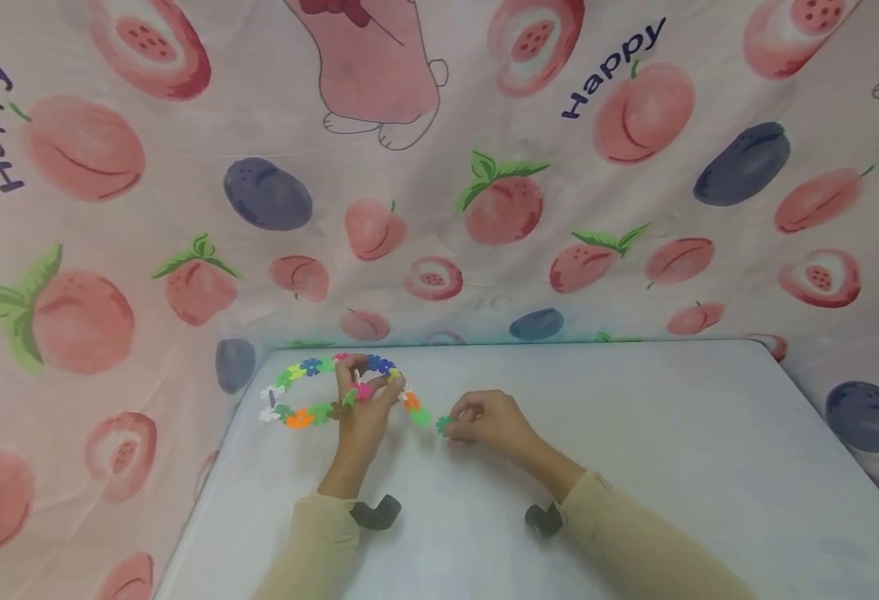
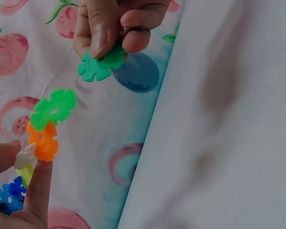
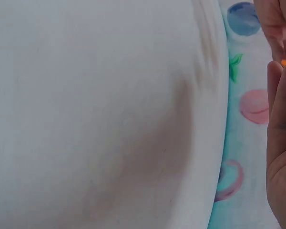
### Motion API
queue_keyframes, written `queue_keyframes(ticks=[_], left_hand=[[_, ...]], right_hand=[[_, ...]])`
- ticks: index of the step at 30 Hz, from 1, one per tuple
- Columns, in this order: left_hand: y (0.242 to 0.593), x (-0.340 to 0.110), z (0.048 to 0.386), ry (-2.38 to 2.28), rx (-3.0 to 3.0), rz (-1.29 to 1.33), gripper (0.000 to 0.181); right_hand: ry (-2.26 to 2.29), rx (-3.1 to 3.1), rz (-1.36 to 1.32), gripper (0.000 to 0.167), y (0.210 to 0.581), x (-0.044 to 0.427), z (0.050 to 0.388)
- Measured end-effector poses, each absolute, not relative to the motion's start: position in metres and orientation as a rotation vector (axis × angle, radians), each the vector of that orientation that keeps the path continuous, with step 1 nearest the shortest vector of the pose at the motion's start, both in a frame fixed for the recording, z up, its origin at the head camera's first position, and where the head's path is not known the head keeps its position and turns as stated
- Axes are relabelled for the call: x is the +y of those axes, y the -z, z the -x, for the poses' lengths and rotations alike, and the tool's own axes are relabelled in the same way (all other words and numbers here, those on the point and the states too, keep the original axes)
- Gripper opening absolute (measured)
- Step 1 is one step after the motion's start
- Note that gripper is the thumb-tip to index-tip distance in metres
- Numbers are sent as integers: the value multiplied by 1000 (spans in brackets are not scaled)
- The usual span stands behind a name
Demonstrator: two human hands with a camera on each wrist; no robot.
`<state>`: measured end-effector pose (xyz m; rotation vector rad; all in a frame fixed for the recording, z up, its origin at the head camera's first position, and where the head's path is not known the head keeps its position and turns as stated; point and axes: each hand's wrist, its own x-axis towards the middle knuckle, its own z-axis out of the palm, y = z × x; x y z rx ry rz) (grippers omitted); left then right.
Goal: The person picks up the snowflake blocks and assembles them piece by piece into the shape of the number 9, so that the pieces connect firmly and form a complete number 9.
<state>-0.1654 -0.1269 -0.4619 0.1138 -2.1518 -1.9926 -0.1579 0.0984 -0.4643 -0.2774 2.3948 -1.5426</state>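
A chain of colourful flower-shaped plastic snowflake discs (image 1: pixel 301 418) loops around and behind my left hand (image 1: pixel 364 417). The left thumb and a finger pinch the chain near its free end, at a white disc (image 2: pixel 25 157) beside an orange disc (image 2: pixel 44 143). A bright green disc (image 2: pixel 55 109) forms that end. My right hand (image 1: pixel 495 418) pinches a darker green disc (image 2: pixel 94 69) between thumb and fingers, a short gap from the chain's end. Both hands are raised over the table. In the right wrist view, the right hand (image 3: pixel 282 143) is cut off at the edge, and its disc is mostly hidden.
A white table (image 1: pixel 634 467) spreads below the hands, its far edge against a fruit-printed cloth (image 1: pixel 409 183) that hangs behind and at both sides. Dark straps (image 1: pixel 377 512) sit at both wrists, next to beige sleeves. Soft shadows fall on the tabletop.
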Motion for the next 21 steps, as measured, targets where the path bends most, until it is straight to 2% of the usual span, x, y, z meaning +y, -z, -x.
queue_keyframes(ticks=[15, 21], left_hand=[[461, -117, 167, 1965, -2085, -179, 69], [459, -113, 164, 1977, -2071, -183, 70]], right_hand=[[1591, 2450, 270, 13, 456, 87, 150], [1588, 2571, 343, 11, 458, 86, 148]])
